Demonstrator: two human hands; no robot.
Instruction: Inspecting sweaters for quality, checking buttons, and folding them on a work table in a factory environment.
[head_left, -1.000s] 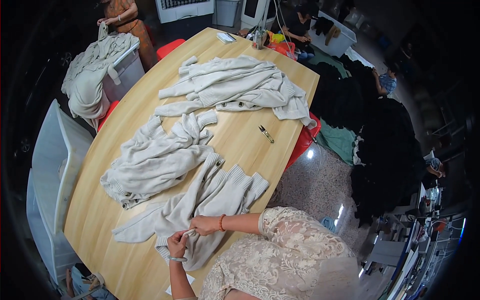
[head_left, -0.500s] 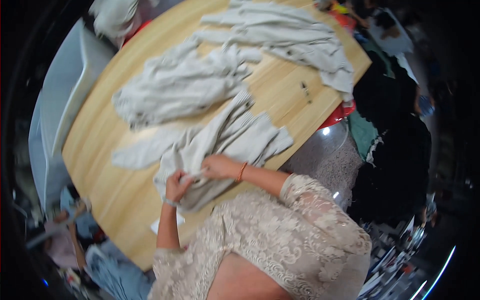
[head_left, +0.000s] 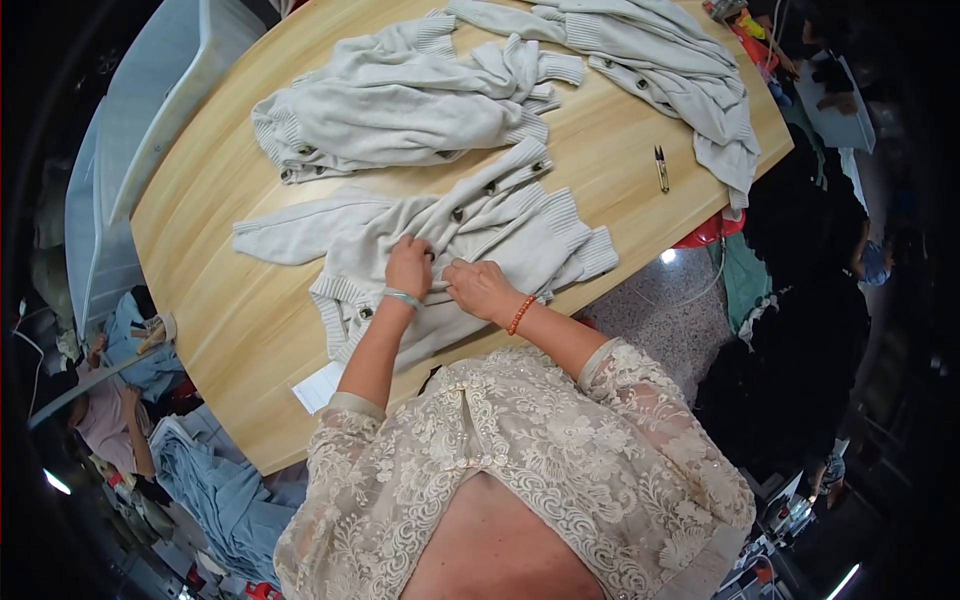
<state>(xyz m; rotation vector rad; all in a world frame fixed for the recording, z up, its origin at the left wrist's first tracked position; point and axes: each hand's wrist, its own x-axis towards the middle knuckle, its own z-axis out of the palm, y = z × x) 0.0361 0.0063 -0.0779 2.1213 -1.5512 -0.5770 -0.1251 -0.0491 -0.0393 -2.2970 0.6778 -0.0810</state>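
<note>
On the wooden surface (head_left: 230, 330) | left hand (head_left: 408, 268) and right hand (head_left: 480, 288) both pinch the nearest cream cardigan (head_left: 470, 235) (buttoned front) | thread snips (head_left: 661, 168) well apart

Part of the nearest cardigan (head_left: 470, 240) is covered by the left hand (head_left: 408, 268) and the right hand (head_left: 480, 288). Most of the fingers (head_left: 452, 272) are tucked into its cloth, so their hold cannot be made out. The far cardigan (head_left: 640, 50) is cut off by the top edge. The white paper (head_left: 318, 385) is partly hidden by a sleeve.
</note>
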